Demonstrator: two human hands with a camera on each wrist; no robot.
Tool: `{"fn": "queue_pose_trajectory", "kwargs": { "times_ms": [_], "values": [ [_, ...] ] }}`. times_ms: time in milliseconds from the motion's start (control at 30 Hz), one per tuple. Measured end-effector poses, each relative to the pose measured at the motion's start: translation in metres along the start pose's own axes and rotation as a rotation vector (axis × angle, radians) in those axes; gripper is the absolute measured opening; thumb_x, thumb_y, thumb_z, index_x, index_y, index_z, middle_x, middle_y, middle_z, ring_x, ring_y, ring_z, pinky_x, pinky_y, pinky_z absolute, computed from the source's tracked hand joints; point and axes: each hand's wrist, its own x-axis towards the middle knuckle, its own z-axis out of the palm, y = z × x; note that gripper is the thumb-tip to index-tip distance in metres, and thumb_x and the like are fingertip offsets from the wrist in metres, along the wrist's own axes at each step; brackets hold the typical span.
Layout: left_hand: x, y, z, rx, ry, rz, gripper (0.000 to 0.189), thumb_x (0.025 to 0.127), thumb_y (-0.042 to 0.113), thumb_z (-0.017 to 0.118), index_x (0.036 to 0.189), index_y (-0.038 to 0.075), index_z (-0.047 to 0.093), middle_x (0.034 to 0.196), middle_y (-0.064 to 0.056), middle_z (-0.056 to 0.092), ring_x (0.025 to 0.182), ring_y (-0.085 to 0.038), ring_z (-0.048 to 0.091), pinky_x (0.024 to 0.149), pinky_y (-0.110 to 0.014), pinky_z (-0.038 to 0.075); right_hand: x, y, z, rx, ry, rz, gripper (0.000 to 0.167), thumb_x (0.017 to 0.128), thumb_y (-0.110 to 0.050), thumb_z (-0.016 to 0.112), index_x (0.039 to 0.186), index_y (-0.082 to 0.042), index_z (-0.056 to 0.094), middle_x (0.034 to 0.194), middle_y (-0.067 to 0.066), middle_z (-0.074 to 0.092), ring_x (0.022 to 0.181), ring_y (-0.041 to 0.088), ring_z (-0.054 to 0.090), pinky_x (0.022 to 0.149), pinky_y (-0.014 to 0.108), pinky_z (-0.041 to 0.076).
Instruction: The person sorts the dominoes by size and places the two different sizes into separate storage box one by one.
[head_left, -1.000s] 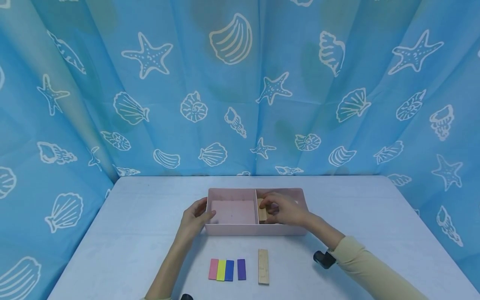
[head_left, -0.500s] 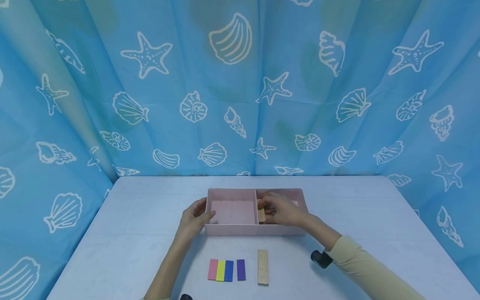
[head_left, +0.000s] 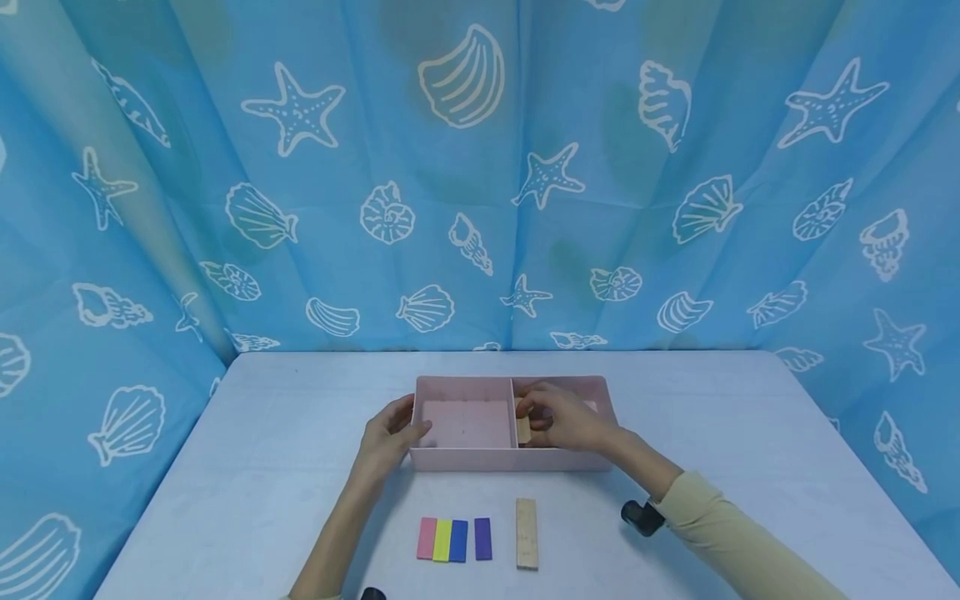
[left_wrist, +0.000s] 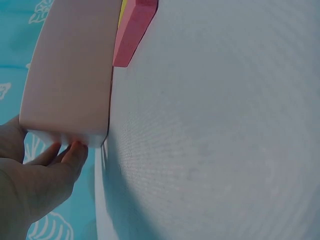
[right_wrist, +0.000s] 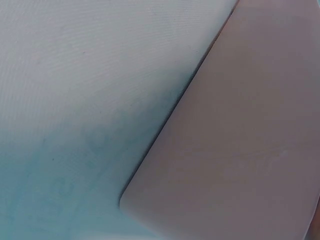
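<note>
The head view shows the left hand point(head_left: 386, 440) gripping one end of a smooth pink rectangular box point(head_left: 465, 460), the right hand point(head_left: 572, 421) pinching a wooden block point(head_left: 523, 430) in its right compartment. The left wrist view adds fine-textured white cloth point(left_wrist: 215, 125); the right wrist view, the box's flat side.

Smooth plastic box point(head_left: 465, 460), matt wooden block point(head_left: 523, 431), finely textured tablecloth point(head_left: 262, 467)

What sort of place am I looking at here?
Probably a small tabletop workspace curtained off inside a room: blue seashell-print curtains hang behind and to both sides of a white-covered table, with a divided pink box on it.
</note>
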Motion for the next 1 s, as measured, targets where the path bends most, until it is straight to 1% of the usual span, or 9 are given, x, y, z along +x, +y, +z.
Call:
{"fn": "queue_pose_trajectory", "kwargs": {
  "times_ms": [167, 367, 600, 767, 900, 1000],
  "values": [
    [0.0003, -0.0008, -0.0009, -0.005, 0.005, -0.003, 0.060, 0.092, 0.017, 0.069, 0.146, 0.005, 0.046, 0.149, -0.017, 0.046, 0.138, -0.035, 0.041, 0.108, -0.048, 0.040, 0.0005, -0.0002, -0.0003, -0.004, -0.001, -0.011, 0.037, 0.078, 0.004, 0.080, 0.110, -0.006, 0.066, 0.123, 0.012, 0.057, 0.101, 0.026, 0.065, 0.085, 0.032, 0.057],
    [0.0013, -0.0011, -0.0001, -0.003, 0.005, -0.007, 0.060, 0.092, 0.017, 0.070, 0.146, 0.006, 0.046, 0.148, -0.017, 0.047, 0.138, -0.035, 0.042, 0.107, -0.048, 0.041, 0.0000, 0.0011, -0.0004, 0.002, -0.004, -0.006, 0.037, 0.078, 0.003, 0.081, 0.110, -0.005, 0.065, 0.128, 0.014, 0.056, 0.101, 0.027, 0.066, 0.085, 0.032, 0.057],
    [0.0015, -0.0008, 0.0009, 0.002, 0.011, -0.008, 0.060, 0.092, 0.017, 0.070, 0.146, 0.006, 0.046, 0.148, -0.017, 0.047, 0.137, -0.035, 0.042, 0.107, -0.048, 0.041, -0.0009, 0.0006, -0.0003, 0.009, -0.003, 0.016, 0.035, 0.079, 0.000, 0.081, 0.110, -0.007, 0.067, 0.125, 0.011, 0.056, 0.098, 0.023, 0.065, 0.084, 0.030, 0.057],
    [0.0010, -0.0006, 0.0010, -0.005, 0.007, -0.005, 0.061, 0.092, 0.017, 0.069, 0.146, 0.005, 0.045, 0.149, -0.017, 0.046, 0.138, -0.035, 0.041, 0.107, -0.048, 0.041, -0.0019, -0.0020, -0.0014, 0.013, -0.006, 0.030, 0.033, 0.080, -0.002, 0.081, 0.109, -0.007, 0.068, 0.130, 0.014, 0.054, 0.096, 0.023, 0.066, 0.083, 0.029, 0.058],
    [0.0008, -0.0006, 0.0003, -0.010, 0.007, -0.002, 0.060, 0.092, 0.017, 0.069, 0.146, 0.005, 0.046, 0.149, -0.017, 0.046, 0.138, -0.035, 0.041, 0.107, -0.049, 0.041, -0.0034, -0.0034, -0.0045, 0.015, -0.001, 0.040, 0.033, 0.080, -0.007, 0.082, 0.110, -0.008, 0.068, 0.132, 0.014, 0.054, 0.097, 0.023, 0.065, 0.082, 0.028, 0.058],
    [0.0009, -0.0009, -0.0007, -0.014, 0.004, 0.002, 0.060, 0.092, 0.017, 0.070, 0.146, 0.005, 0.046, 0.149, -0.017, 0.046, 0.138, -0.036, 0.040, 0.107, -0.049, 0.040, -0.0051, -0.0041, -0.0088, 0.013, -0.001, 0.032, 0.034, 0.083, -0.010, 0.081, 0.114, -0.008, 0.067, 0.129, 0.012, 0.058, 0.100, 0.024, 0.064, 0.084, 0.031, 0.057]
  ]
}}
